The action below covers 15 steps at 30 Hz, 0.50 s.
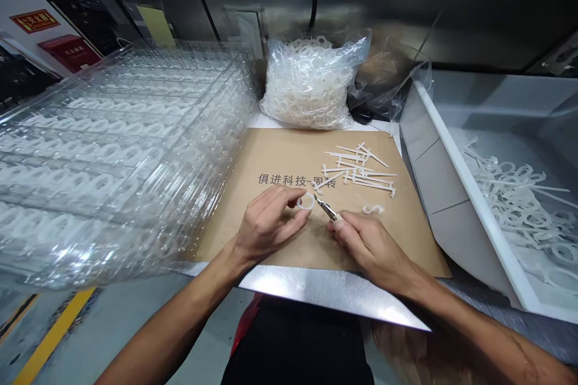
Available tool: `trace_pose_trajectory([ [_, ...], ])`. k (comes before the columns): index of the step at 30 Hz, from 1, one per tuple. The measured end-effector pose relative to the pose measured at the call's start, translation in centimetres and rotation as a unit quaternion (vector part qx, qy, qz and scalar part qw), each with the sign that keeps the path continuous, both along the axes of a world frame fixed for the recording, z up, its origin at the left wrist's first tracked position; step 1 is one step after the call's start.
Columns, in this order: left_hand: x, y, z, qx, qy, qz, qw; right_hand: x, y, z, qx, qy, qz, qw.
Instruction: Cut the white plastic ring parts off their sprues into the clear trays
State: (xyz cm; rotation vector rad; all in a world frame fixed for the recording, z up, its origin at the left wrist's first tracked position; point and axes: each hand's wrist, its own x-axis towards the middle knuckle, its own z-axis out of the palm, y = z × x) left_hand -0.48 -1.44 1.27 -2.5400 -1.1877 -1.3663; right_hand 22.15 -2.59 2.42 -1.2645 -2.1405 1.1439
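Note:
Between the thumb and fingers of my left hand (268, 222) is a white plastic ring (306, 201). My right hand (370, 243) is closed around a pair of nippers (326, 209), whose tips point at the ring's right edge; whether they touch it I cannot tell. Both hands are over a brown cardboard sheet (280, 153) with printed characters. Beyond the nippers lies a loose pile of white plastic sprue sticks (361, 171). A small curled white piece (372, 209) rests on the cardboard just above my right hand.
Stacked clear trays (149, 150) filled with white rings stand on the left. Behind the cardboard sits a clear bag (311, 84) of white rings. At right, a white bin (465, 192) with raised walls holds many white ring parts (519, 192). The metal table edge (334, 295) runs nearest me.

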Motion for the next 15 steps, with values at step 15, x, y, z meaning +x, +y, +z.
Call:
trace_pose_trajectory([
  [15,-0.48,-0.03,0.29,0.023,-0.018,0.025,0.999,0.31,-0.08,-0.83,0.013,0.104,-0.009,0.994],
])
